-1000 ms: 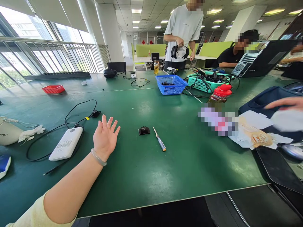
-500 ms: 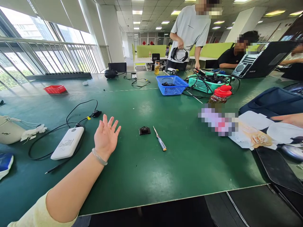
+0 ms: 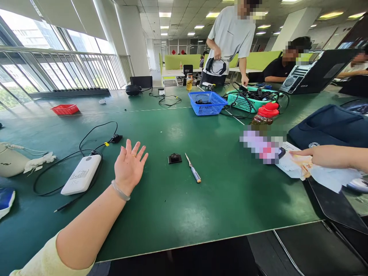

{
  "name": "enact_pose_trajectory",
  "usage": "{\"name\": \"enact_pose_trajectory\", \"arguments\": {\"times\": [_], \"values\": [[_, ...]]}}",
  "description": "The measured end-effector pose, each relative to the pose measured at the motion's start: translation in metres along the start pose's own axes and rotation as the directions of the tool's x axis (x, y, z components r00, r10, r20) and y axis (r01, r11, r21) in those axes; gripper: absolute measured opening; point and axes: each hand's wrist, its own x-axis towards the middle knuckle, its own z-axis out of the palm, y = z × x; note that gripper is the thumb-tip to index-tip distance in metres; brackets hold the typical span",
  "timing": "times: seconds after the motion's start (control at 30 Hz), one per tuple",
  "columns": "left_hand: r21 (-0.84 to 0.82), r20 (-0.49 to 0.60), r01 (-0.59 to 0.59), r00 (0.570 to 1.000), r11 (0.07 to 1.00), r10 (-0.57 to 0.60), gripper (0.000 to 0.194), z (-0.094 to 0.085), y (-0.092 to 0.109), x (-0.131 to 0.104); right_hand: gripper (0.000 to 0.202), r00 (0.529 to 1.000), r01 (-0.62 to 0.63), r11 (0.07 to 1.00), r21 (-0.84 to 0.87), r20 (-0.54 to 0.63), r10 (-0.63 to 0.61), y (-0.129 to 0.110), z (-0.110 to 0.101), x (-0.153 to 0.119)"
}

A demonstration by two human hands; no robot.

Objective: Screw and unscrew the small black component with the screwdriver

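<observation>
My left hand (image 3: 129,168) is palm up over the green table (image 3: 235,207), its fingers spread and nothing in it. A pale ring-shaped bracelet circles the wrist. To the right of the hand lies a small black part (image 3: 174,158), and beside it a screwdriver (image 3: 193,168) with a clear handle, its tip pointing away from me. A white power bank (image 3: 82,174) with black cables lies left of the hand. My right hand is out of view.
Another person's hand (image 3: 324,156) reaches in from the right over papers. Farther back are a blue basket (image 3: 208,107), a green basket (image 3: 241,102), a red-lidded jar (image 3: 266,113) and a red tray (image 3: 64,110). A standing person (image 3: 230,34) holds black cables.
The other person's hand has moved left across the papers at the right, and the papers have shifted. My left hand stays open in nearly the same place.
</observation>
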Motion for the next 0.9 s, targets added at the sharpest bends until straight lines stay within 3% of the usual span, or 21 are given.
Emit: {"name": "enact_pose_trajectory", "arguments": {"times": [0.03, 0.1, 0.17, 0.2, 0.23, 0.3, 0.4, 0.5, 0.6, 0.7, 0.9], "values": [[-0.024, 0.031, 0.017, 0.999, 1.000, -0.017, 0.072, 0.001, 0.001, -0.001, 0.042, 0.993, -0.036, 0.995, -0.092, 0.106, 0.046, -0.011, -0.010, -0.011], [-0.056, 0.118, 0.071, 0.991, 0.996, -0.064, 0.074, 0.004, 0.001, -0.002, 0.046, 0.995, -0.047, 0.983, -0.176, -0.095, 0.031, -0.038, -0.022, -0.043], [-0.041, 0.209, 0.132, 0.970, 0.990, -0.120, 0.073, 0.007, 0.001, -0.004, 0.045, 0.963, 0.034, 0.998, -0.050, -0.265, -0.046, -0.074, -0.019, -0.082], [-0.016, 0.249, 0.151, 0.958, 0.988, -0.143, 0.071, 0.008, 0.000, -0.006, 0.040, 0.965, 0.150, 0.979, 0.136, -0.234, -0.115, -0.095, -0.012, -0.101], [0.015, 0.287, 0.162, 0.944, 0.987, -0.160, 0.069, 0.009, -0.001, -0.007, 0.036, 0.963, 0.268, 0.897, 0.353, -0.113, -0.243, -0.117, -0.001, -0.118], [0.082, 0.358, 0.173, 0.914, 0.982, -0.191, 0.068, 0.010, -0.005, -0.010, 0.033, 0.863, 0.346, 0.667, 0.659, 0.055, -0.502, -0.165, 0.027, -0.141], [0.147, 0.439, 0.196, 0.866, 0.970, -0.241, 0.072, 0.010, -0.011, -0.015, 0.030, 0.787, 0.280, 0.456, 0.845, 0.070, -0.613, -0.232, 0.067, -0.150], [0.170, 0.465, 0.191, 0.849, 0.967, -0.250, 0.063, 0.011, -0.017, -0.015, 0.025, 0.763, 0.283, 0.381, 0.880, 0.034, -0.645, -0.281, 0.096, -0.145], [0.181, 0.354, 0.112, 0.919, 0.977, -0.171, 0.046, 0.013, -0.019, -0.010, 0.018, 0.738, 0.381, 0.338, 0.861, -0.063, -0.672, -0.303, 0.114, -0.142], [0.234, 0.172, 0.047, 0.981, 0.971, -0.089, 0.044, 0.014, -0.016, -0.003, 0.014, 0.757, 0.400, 0.338, 0.852, -0.100, -0.645, -0.304, 0.126, -0.139], [0.388, 0.038, 0.023, 0.998, 0.921, -0.041, 0.037, 0.015, -0.012, 0.005, 0.019, 0.810, 0.139, 0.332, 0.933, 0.086, -0.580, -0.289, 0.135, -0.128]]}}
